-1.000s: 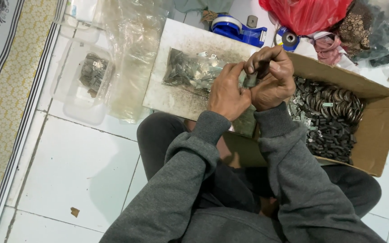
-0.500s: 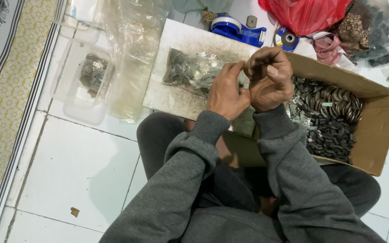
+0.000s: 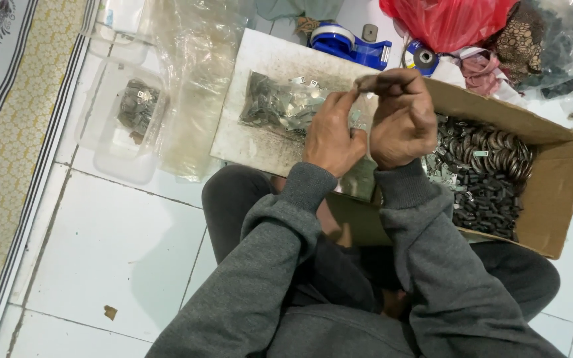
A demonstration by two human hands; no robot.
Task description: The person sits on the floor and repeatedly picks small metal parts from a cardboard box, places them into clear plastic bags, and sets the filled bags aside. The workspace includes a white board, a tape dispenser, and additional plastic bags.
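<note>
Person sits on white tile floor (image 3: pixel 101 265), grey sleeves (image 3: pixel 266 265) nearest the camera; left hand (image 3: pixel 331 136) and right hand (image 3: pixel 402 119) are raised close together above the board (image 3: pixel 253 142), fingertips pinched on something too small to identify. Just beyond the left hand, a pile of small metal clips (image 3: pixel 280 106) lies on the board; right of the hands, a cardboard box (image 3: pixel 552 192) holds dark metal parts (image 3: pixel 485 179). Farther off: plastic tub (image 3: pixel 124 132), blue tape dispenser (image 3: pixel 349 41), red bag (image 3: pixel 449 23).
</note>
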